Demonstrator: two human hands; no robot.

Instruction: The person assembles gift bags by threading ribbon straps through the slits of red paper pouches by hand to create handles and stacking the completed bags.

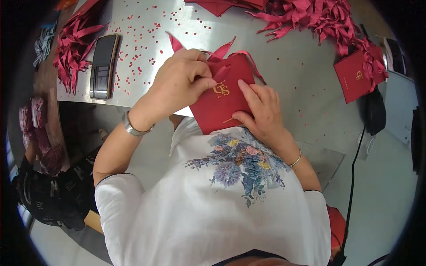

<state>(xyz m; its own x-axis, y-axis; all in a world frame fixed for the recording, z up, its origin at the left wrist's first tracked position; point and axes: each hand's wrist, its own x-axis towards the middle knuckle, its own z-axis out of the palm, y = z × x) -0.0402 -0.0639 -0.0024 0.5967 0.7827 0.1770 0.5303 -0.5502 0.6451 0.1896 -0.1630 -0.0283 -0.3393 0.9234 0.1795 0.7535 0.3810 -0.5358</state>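
Observation:
A red gift bag (pixel 215 113) with a gold emblem lies flat at the table's near edge, close against my shirt. At its top, my left hand (pixel 184 73) is closed in a pinch on a red ribbon (pixel 223 73), and loose ribbon ends stick out beyond the fingers. My right hand (pixel 265 104) grips the bag's right side, with digits spread over its front; what lies behind the bag is hidden. Another length of ribbon curves over the bag's upper right corner.
On the left lie a phone (pixel 104 66) and a bunch of red ribbons (pixel 73 57). A large ribbon pile (pixel 310 17) spreads over the far right, near another red bag (pixel 353 77). Small red paper dots are scattered about the metal table (pixel 306 111). A black cable (pixel 353 168) hangs at right.

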